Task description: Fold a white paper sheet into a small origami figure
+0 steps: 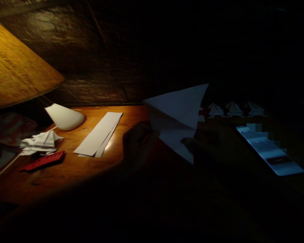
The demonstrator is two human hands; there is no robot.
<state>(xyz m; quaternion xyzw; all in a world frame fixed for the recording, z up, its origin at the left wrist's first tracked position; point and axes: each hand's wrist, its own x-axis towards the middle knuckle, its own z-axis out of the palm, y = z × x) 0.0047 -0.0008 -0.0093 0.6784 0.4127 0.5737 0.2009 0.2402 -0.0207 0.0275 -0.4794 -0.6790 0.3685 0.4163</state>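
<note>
Paper (178, 113): a white folded sheet, raised between the two hands in front of the dark wall (103, 67), with one corner pointing to the upper right, one to the left and one downward; a crease runs across its middle.
Left hand (136, 141): at the sheet's lower left edge, its fingers (155, 133) curled, with the tips meeting that edge; too dark to tell whether they pinch it.
Right hand (209, 141): at the sheet's lower right side, gripping it, the thumb (188, 143) lying over the near face above the bottom corner; the other fingers are lost in shadow.
Surface (73, 180): brown wood, lit on the left and nearly black on the right.
Paper strips (100, 133): long and white, overlapping, flat on the surface to the left of the left hand.
Lamp: a yellowish shade (17, 67) at the upper left, over a white base (66, 117) near the wall.
Crumpled paper (42, 141): white and creased, in front of the lamp's base.
Red item (44, 162): just in front of the crumpled paper.
Folded shapes (233, 109): three pale peaked ones in a row, beyond the right hand.
Phone (271, 152): screen glowing blue, to the right of the right hand.
</note>
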